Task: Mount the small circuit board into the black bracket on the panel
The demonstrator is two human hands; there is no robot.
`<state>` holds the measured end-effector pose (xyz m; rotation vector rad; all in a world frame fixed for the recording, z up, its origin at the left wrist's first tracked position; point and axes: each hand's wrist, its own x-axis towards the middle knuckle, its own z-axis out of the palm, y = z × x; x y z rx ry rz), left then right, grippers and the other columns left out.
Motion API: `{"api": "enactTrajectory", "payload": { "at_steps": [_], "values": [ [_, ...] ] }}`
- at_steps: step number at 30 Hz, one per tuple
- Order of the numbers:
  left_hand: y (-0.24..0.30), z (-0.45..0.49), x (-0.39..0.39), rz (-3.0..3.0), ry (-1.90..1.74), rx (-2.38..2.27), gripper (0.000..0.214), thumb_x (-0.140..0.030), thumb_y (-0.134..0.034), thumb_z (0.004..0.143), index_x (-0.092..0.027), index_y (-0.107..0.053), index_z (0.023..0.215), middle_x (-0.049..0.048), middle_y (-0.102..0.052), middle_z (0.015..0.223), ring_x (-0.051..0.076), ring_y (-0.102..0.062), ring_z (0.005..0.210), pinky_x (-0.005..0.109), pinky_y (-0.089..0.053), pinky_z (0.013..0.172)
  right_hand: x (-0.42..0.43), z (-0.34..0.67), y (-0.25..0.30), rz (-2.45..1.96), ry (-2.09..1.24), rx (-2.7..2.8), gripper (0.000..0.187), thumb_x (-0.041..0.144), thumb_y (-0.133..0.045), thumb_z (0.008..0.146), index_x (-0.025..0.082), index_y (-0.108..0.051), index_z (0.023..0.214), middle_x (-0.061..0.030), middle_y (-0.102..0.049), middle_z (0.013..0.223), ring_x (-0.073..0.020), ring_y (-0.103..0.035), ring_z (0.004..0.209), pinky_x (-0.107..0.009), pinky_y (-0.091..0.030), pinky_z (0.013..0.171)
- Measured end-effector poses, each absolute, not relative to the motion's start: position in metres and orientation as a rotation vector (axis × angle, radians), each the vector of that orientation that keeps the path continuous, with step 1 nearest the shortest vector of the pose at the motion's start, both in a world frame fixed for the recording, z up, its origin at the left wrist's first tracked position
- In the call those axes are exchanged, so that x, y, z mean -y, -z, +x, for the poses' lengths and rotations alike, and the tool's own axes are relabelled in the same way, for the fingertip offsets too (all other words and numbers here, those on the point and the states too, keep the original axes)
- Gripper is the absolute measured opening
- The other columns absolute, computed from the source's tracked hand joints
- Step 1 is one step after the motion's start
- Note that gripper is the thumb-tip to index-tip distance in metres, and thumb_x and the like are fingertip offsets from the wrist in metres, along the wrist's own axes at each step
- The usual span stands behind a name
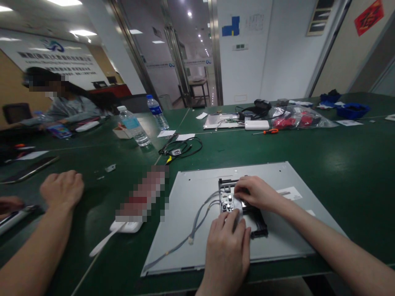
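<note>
A pale metal panel (pixel 179 230) lies flat on the green table, with a black plastic frame (pixel 261 222) on its middle. Within the frame sits a small board (pixel 227 202) carrying several dark round parts, with grey cables (pixel 197 220) running from it across the panel. My left hand (pixel 227 248) grips the near side of this board, fingers bent. From the right, my right hand (pixel 254 192) pinches its far edge, fingertips partly hidden behind the frame. A translucent strip (pixel 238 204) shows between both hands.
At the left rest another person's fist (pixel 61 189) and forearm. Nearby lie a blurred-out phone-like item (pixel 142 197) and a white device (pixel 129 226). Two bottles (pixel 134 125), coiled black cables (pixel 185 146), an orange screwdriver (pixel 270 131) and a plastic bag (pixel 302 117) are farther back.
</note>
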<state>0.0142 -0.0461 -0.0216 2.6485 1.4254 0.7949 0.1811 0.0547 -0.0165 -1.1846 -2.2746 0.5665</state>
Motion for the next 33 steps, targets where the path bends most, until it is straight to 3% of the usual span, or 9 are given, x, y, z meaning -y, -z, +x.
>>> {"api": "enactTrajectory", "payload": {
  "at_steps": [21, 30, 33],
  "values": [
    [0.0208, 0.0148, 0.0466, 2.617, -0.792, -1.409, 0.016, -0.018, -0.053, 0.085, -0.020, -0.064, 0.097, 0.0067, -0.062, 0.114, 0.026, -0.055, 0.101, 0.044, -0.048, 0.085, -0.0551, 0.1811, 0.0168, -1.204, -0.578, 2.287, 0.006, 0.018, -0.061, 0.082, 0.020, -0.067, 0.081, -0.0021, -0.064, 0.078, -0.0140, -0.056, 0.076, -0.025, -0.038, 0.069],
    [0.0191, 0.0155, 0.0466, 2.584, -0.793, -1.416, 0.025, -0.017, -0.051, 0.085, -0.017, -0.059, 0.109, 0.0100, -0.063, 0.112, 0.027, -0.056, 0.099, 0.045, -0.049, 0.084, -0.0547, 0.1814, 0.0157, -1.210, -0.590, 2.290, 0.006, 0.019, -0.061, 0.083, 0.019, -0.067, 0.081, -0.0028, -0.064, 0.079, -0.0146, -0.056, 0.076, -0.025, -0.038, 0.069],
    [0.0198, 0.0152, 0.0468, 2.580, -0.795, -1.417, 0.022, -0.017, -0.052, 0.085, -0.017, -0.061, 0.105, 0.0086, -0.063, 0.113, 0.026, -0.055, 0.100, 0.044, -0.049, 0.085, -0.0547, 0.1810, 0.0164, -1.205, -0.585, 2.290, 0.006, 0.019, -0.061, 0.083, 0.019, -0.066, 0.080, -0.0025, -0.064, 0.079, -0.0144, -0.056, 0.076, -0.025, -0.038, 0.069]
  ]
}}
